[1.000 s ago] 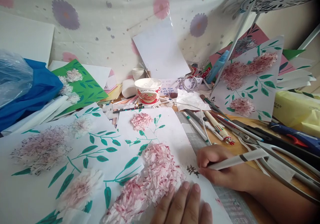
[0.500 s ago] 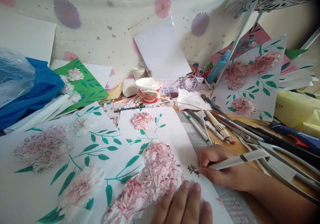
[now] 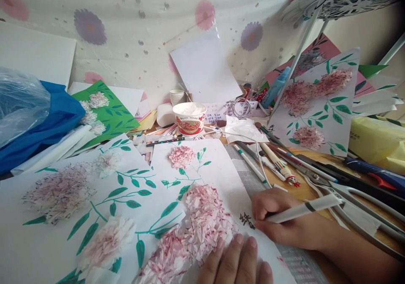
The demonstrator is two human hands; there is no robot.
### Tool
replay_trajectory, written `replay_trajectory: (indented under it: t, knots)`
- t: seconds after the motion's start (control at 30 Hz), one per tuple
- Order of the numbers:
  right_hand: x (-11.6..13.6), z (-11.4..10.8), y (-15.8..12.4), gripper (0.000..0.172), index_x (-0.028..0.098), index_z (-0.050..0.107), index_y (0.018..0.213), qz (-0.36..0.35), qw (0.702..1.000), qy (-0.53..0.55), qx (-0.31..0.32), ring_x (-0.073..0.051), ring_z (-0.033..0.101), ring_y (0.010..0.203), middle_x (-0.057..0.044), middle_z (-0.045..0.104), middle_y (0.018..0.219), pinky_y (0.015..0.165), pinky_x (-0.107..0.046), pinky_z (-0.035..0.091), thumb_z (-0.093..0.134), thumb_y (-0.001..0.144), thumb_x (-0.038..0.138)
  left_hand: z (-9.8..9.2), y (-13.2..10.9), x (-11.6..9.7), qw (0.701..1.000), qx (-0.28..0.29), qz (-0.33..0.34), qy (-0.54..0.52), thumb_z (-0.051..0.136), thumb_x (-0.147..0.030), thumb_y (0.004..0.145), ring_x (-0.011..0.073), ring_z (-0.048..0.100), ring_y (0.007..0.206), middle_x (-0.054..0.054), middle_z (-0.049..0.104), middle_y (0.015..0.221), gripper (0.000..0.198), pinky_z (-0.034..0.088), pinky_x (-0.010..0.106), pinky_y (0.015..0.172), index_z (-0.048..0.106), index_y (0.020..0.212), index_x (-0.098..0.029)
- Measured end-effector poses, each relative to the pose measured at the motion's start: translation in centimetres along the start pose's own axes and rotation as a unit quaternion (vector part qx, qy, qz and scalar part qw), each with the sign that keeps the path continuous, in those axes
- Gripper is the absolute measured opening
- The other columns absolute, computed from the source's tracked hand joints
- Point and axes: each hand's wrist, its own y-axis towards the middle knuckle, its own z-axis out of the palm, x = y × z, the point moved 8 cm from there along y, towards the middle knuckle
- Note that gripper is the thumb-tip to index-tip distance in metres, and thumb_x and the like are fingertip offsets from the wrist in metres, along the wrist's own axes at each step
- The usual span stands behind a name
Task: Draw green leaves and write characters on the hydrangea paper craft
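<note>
My right hand (image 3: 281, 216) is closed round a white marker pen (image 3: 305, 209) with a dark band, its tip hidden by the fingers beside a dark handwritten character (image 3: 246, 220). That writing is on a white paper sheet (image 3: 221, 161) bearing pink crumpled-tissue flowers (image 3: 205, 216) and green painted leaves (image 3: 169, 209). At the bottom edge, my left hand (image 3: 236, 261) lies flat with fingers stretched out, pressing on the sheet against the lower right of the flowers. A second flower picture (image 3: 63, 191) lies to the left, partly meeting this sheet.
A paper bowl (image 3: 189, 119) stands behind the sheet. At right lie large scissors (image 3: 357, 208), several pens (image 3: 249, 161) and a small doll-topped stick (image 3: 283, 170) on a cutting mat (image 3: 243, 170). Another flower picture (image 3: 319, 102) leans upright behind; a blue bag (image 3: 53, 119) is at left.
The right hand has shifted slightly, and the dark character beside the pen shows more strokes. The whole view has moved a little; the left hand stays flat on the paper.
</note>
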Motion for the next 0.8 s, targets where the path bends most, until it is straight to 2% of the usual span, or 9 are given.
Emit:
replay_trajectory:
  t: [0.07, 0.23, 0.5, 0.67, 0.8]
  knots:
    - [-0.2, 0.0, -0.1, 0.017, 0.018, 0.041, 0.06, 0.008, 0.999, 0.032, 0.001, -0.012, 0.046, 0.054, 0.001, 0.049, 0.056, 0.052, -0.022, 0.036, 0.048, 0.074, 0.021, -0.1, 0.1, 0.1, 1.0, 0.0, -0.001, 0.0, 0.035, -0.017, 0.085, 0.0076, 0.055, 0.093, -0.008, 0.065, 0.074, 0.03, 0.033, 0.027, 0.095, 0.056, 0.064, -0.025]
    - [-1.4, -0.8, -0.3, 0.016, 0.017, 0.045, 0.064, 0.037, 0.989, 0.136, -0.043, -0.013, 0.046, 0.057, 0.0, 0.049, 0.06, 0.051, -0.022, 0.038, 0.051, 0.076, 0.025, -0.1, 0.2, 0.1, 1.0, 0.009, -0.001, -0.007, 0.034, -0.018, 0.085, 0.0078, 0.053, 0.099, -0.007, 0.065, 0.074, 0.031, 0.032, 0.027, 0.096, 0.056, 0.064, -0.025]
    - [-1.8, -0.6, -0.4, 0.017, 0.017, 0.044, 0.064, 0.043, 0.986, 0.155, -0.047, -0.014, 0.045, 0.06, 0.0, 0.046, 0.06, 0.053, -0.024, 0.038, 0.051, 0.077, 0.025, -0.1, 0.1, 0.0, 1.0, 0.011, 0.0, -0.008, 0.034, -0.018, 0.085, 0.0091, 0.052, 0.101, -0.006, 0.066, 0.076, 0.03, 0.033, 0.028, 0.095, 0.056, 0.066, -0.025]
    - [-1.8, -0.6, -0.4, 0.016, 0.018, 0.043, 0.066, 0.049, 0.987, 0.144, -0.055, -0.014, 0.045, 0.06, 0.0, 0.046, 0.062, 0.054, -0.025, 0.038, 0.052, 0.077, 0.025, -0.3, 0.0, -0.1, 1.0, 0.016, 0.025, -0.005, 0.033, -0.015, 0.086, 0.0095, 0.051, 0.103, -0.008, 0.065, 0.076, 0.03, 0.033, 0.03, 0.097, 0.055, 0.066, -0.023]
    - [-1.8, -0.8, -0.5, 0.015, 0.019, 0.043, 0.067, 0.047, 0.988, 0.129, -0.069, -0.014, 0.044, 0.059, 0.0, 0.046, 0.062, 0.054, -0.025, 0.038, 0.052, 0.077, 0.025, -0.3, -0.3, -0.8, 0.999, 0.019, 0.048, -0.005, 0.033, -0.016, 0.086, 0.0064, 0.055, 0.093, -0.011, 0.064, 0.076, 0.032, 0.034, 0.029, 0.097, 0.055, 0.065, -0.024]
